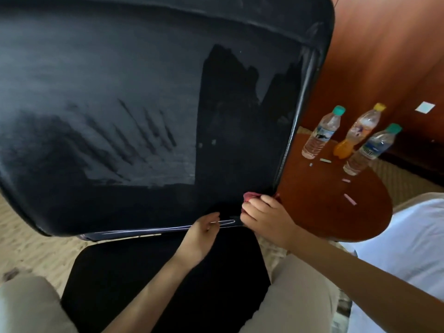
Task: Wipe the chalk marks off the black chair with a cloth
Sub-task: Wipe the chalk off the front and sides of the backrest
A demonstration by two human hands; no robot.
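Black chair (144,92) fills most of the view, its backrest still smeared grey with chalk marks (134,140) except a wiped dark patch on the right side. Right hand (264,217) has its fingers (254,205) bunched around a pinkish cloth (249,196) at the chair's lower right corner. Left hand (204,234) sits at the chair's bottom edge, fingers loosely curled, probably just touching it.

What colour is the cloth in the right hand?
Pinkish red; the cloth peeks out above the right hand in the head view.

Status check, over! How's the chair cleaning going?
Right hand grips red cloth at chair back's bottom corner. Left hand open. Chalk haze remains. Nothing blocking.
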